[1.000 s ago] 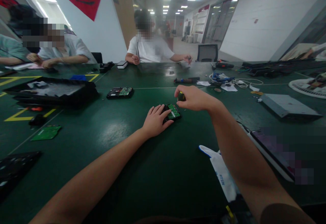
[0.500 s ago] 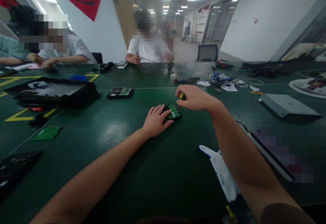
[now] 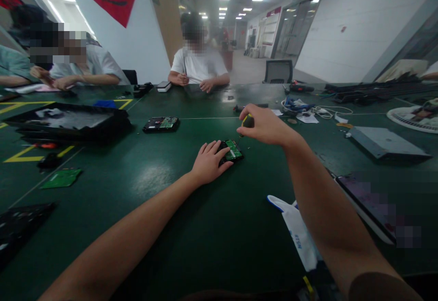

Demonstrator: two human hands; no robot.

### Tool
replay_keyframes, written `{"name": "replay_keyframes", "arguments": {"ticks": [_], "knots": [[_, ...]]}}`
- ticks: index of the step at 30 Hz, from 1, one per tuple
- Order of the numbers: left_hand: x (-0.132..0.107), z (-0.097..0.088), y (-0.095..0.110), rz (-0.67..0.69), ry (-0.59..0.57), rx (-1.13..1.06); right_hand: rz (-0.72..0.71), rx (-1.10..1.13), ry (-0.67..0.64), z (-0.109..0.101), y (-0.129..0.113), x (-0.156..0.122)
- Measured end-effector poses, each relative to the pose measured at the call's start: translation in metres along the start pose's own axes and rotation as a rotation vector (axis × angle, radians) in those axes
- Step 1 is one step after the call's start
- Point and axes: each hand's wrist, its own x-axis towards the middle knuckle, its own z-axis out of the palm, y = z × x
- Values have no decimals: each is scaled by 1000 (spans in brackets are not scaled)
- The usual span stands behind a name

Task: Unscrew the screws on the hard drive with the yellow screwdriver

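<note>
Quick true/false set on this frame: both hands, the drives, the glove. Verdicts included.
1. The left hand rests on the hard drive. True.
2. The right hand is empty. False: it holds a screwdriver with a yellow-and-black handle.
3. A second hard drive lies on the table, apart from both hands. True.
4. The white glove is worn on the left hand. False: it lies on the table beside the right forearm, and both hands are bare.

Two hard drives (image 3: pixel 231 151) (image 3: pixel 161 124), one held screwdriver (image 3: pixel 247 122)
</note>
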Motion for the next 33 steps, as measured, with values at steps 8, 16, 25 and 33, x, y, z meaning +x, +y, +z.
{"name": "replay_keyframes", "arguments": {"ticks": [8,16,25,33], "knots": [[0,1,-1,-1,-2,-13,205,-102,49,2,31,7],[1,1,-1,-12,-11,-6,210,-229,-412,56,75,14],[1,-1,-2,-4,-17,-12,171,-229,-488,77,91,9],[0,-1,-2,0,-23,-23,194,-222,-465,85,92,7]]}}
